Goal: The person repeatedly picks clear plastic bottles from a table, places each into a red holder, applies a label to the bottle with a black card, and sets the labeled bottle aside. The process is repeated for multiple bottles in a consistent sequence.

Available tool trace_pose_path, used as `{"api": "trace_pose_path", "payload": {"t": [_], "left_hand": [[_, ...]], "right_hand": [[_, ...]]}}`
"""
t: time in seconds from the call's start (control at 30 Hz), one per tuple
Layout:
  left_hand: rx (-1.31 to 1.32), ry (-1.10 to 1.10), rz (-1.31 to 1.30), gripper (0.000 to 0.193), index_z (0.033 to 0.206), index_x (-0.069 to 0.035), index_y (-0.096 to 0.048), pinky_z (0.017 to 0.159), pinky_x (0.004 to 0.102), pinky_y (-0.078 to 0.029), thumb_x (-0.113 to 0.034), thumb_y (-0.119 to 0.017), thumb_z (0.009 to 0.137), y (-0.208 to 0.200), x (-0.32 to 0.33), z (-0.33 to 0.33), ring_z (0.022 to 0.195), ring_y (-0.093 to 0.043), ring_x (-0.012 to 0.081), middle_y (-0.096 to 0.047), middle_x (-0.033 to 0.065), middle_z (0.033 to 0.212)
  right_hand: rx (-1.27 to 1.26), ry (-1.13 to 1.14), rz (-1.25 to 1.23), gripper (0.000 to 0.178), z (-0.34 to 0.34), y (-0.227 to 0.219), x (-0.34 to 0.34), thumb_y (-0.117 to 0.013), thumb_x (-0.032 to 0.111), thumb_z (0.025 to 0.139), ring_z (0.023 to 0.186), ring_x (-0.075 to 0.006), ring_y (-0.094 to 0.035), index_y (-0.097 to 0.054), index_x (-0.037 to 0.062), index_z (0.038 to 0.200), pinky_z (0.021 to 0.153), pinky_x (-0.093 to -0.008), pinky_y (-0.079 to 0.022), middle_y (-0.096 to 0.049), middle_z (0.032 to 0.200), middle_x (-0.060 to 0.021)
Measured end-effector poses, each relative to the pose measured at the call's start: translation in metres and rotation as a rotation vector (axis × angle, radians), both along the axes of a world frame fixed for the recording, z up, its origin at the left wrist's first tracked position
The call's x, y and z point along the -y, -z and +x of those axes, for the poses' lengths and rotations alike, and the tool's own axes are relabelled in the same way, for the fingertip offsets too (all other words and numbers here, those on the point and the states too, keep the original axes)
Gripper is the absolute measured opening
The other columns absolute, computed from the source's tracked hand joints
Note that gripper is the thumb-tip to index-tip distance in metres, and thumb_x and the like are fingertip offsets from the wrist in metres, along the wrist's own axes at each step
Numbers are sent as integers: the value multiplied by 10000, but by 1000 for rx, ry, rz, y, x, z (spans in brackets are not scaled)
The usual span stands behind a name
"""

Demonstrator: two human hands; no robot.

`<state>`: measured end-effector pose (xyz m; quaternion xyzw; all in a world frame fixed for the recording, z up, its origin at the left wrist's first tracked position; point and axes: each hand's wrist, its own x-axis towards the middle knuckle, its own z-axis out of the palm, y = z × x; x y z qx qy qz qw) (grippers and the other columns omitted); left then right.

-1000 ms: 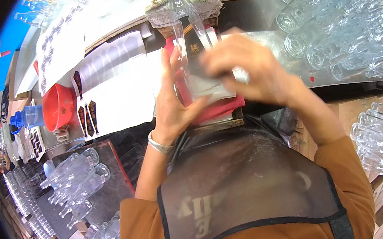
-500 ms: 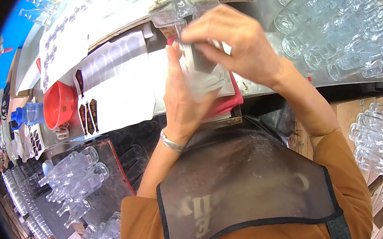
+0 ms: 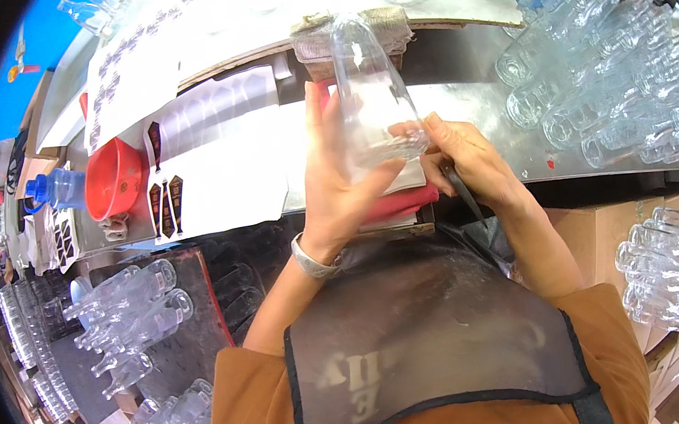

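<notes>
A clear glass bottle [image 3: 375, 97] lies tilted in front of me, neck pointing away onto a cloth-wrapped rest [image 3: 305, 40], base toward me. Along its left side is my left hand [image 3: 334, 164], fingers stretched out and thumb spread under the base end. My right hand [image 3: 472, 159] pinches the base at its right edge with thumb and finger. In that same hand's lower fingers is a thin dark flat tool [image 3: 467, 193], seen edge-on. Red cloth [image 3: 404, 202] lies beneath the bottle.
Left on the bench lie sheets with dark tie-shaped decals [image 3: 172, 206], a red bowl [image 3: 113, 177] and a blue-capped plastic bottle [image 3: 60, 190]. Many clear bottles [image 3: 592, 78] lie stacked at right. More bottles [image 3: 130, 309] stand lower left, and others [image 3: 671, 259] lower right near cardboard boxes [image 3: 594, 240].
My right hand has moved from over the bottle down to its base, and the dark tool is now off the glass. My left hand stays beside the bottle.
</notes>
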<state>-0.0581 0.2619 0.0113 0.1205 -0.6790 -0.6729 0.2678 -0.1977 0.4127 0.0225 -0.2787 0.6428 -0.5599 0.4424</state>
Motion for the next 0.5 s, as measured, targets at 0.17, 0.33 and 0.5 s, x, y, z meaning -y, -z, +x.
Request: {"api": "trace_pose_path", "payload": {"t": [0.17,0.33,0.5], "left_hand": [[124,-133,-661,923,1525,24,-308,1160,417,-323,-83,-789,744,11,4,11,1443,-368,376,-300,297,1573],[153,-98,-685,920,1509,37,-330,1142,445,-334,-118,-789,727,24,8,17,1391,-412,429,-378,317,1515],[235,-205,-708,926,1499,61,-324,1170,434,-304,-225,-832,780,5,71,28,1436,-356,395,-335,278,1558]], "right_hand": [[-617,49,-32,401,10,-6,-4,-568,270,1014,546,-160,-576,-620,-52,1246,577,-312,-479,-708,823,-110],[-727,17,127,373,20,-18,0,-666,207,919,671,-311,-662,-632,-33,1203,655,-392,-515,-721,927,-206],[-620,96,170,345,7,-9,-8,-693,171,900,576,-253,-657,-637,-20,1182,594,-362,-503,-735,899,-175]]}}
